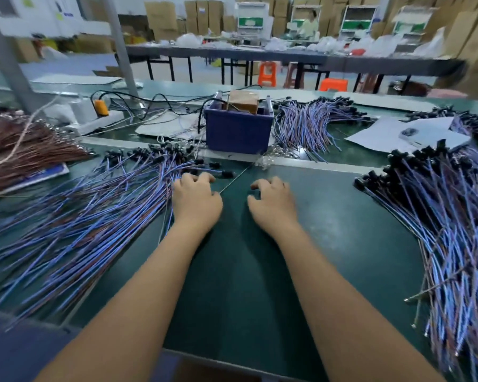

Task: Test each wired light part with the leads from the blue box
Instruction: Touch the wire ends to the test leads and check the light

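The nearest wired light parts (100, 205) lie fanned over the left half of the frame, their black heads toward the upper middle and their blue-and-brown wires running down to the lower left. The left hand (195, 199) sits at the right edge of this pile, fingers (204, 178) loosely curled over the topmost wires, just short of a stray black head (226, 174); whether they pinch a wire cannot be told. The right hand (271, 202) hovers beside it over bare green worktop (329, 205), fingers bent and holding nothing. The blue box (238, 130) stands beyond both hands, upper middle. The left hand is plainly nearer the parts.
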### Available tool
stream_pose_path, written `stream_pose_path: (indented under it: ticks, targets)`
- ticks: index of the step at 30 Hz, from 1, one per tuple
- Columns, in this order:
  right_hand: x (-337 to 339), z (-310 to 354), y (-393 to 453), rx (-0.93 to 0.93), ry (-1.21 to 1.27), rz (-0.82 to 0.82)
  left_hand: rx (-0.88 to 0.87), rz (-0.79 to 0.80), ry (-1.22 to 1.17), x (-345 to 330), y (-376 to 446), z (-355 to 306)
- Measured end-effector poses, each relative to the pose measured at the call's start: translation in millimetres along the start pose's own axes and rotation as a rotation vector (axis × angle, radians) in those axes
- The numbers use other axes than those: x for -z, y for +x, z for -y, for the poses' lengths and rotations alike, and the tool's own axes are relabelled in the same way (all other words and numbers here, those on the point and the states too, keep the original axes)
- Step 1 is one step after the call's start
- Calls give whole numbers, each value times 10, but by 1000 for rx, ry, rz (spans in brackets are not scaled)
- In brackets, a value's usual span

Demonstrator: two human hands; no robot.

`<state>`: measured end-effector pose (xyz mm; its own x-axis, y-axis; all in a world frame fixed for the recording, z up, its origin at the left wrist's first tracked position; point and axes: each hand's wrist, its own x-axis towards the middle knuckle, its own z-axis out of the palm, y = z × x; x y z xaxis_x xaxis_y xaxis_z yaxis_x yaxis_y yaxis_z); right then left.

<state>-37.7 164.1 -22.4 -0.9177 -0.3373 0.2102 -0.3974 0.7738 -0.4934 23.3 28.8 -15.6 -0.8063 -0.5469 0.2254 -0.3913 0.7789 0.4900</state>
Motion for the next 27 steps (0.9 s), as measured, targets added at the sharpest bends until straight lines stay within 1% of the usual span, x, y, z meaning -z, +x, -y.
stream_pose_path:
  ticks: [2, 4, 6, 8, 11, 13, 15, 17, 19, 20, 21, 22, 23, 24, 25, 27]
  targets:
    - [8, -58, 17, -4, 90, -39, 9, -40, 85, 6, 59, 22]
    - [25, -70, 27, -6, 161, -65, -65, -81, 154, -19, 132, -30]
    - [30, -66, 13, 6, 190, -67, -90, -55, 116, -73, 208, -133]
    - [24, -69, -3, 20, 194, -59, -26, 7, 96, -154, 277, -227]
    - [31, -92, 4, 20, 238, -62, 104, 53, 165, -239, 361, -280]
    - [32, -103, 8, 21, 263, -55, 134, 34, 186, -271, 412, -285]
    - [28, -103, 14, 24, 272, -47, 125, 7, 213, -293, 427, -280]
    - [16, -105, 17, 24, 282, -47, 97, -57, 171, -316, 396, -261]
    - [15, -98, 12, 0, 369, -63, 10, -172, 7, -298, 332, -252]
    - [25, -87, 6, -27, 454, -75, -83, -257, -118, -271, 290, -277]
    - [44, -70, -1, -59, 557, -89, -213, -343, -245, -231, 237, -323]
    - [68, -54, -8, -90, 672, -106, -347, -399, -352, -193, 168, -387]
    - [101, -40, -13, -114, 801, -120, -462, -413, -443, -179, 93, -470]
    - [136, -34, -23, -133, 948, -123, -534, -364, -568, -184, 9, -565]
    - [176, -29, -32, -150, 1107, -112, -538, -250, -747, -188, -69, -662]
    - [266, -54, -48, -210, 1414, -53, -401, 67, -1174, -167, -210, -839]
